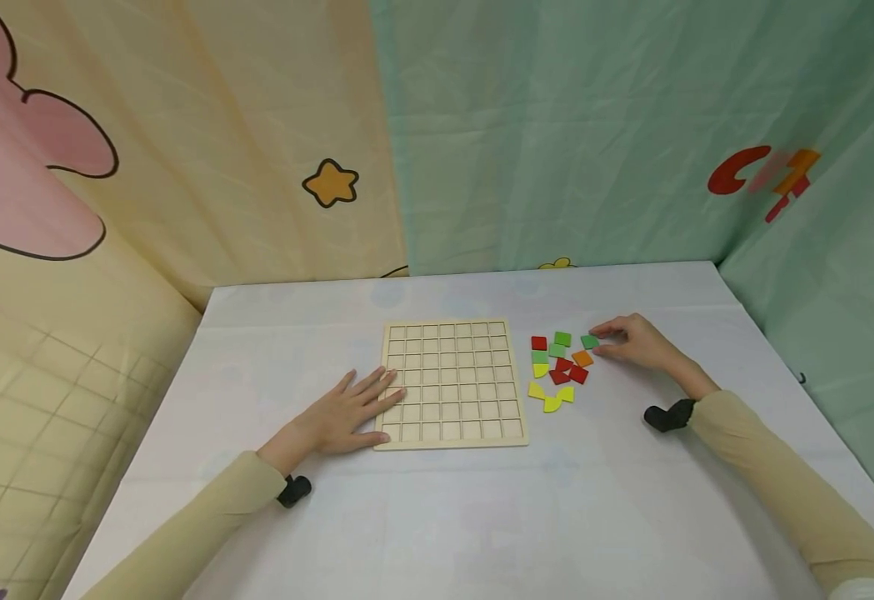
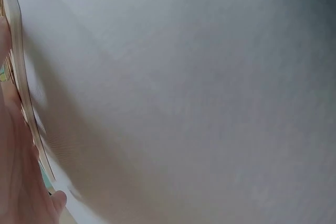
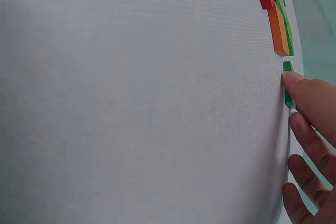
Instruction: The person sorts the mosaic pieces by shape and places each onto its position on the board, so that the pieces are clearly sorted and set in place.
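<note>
Right-wrist view alone: thick side of a dark-green square tile, right hand, fingers pinching it; head view alone: we list it right of a pale wooden board of square compartments, left hand, fingers spread, on its edge

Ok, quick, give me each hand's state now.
Left hand: fingers spread, resting on the gridded board, gripping nothing.
Right hand: pinching a dark green tile.

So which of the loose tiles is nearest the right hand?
The dark green tile, the only one the right hand touches; the other green tiles are lighter and lie farther left.
</note>
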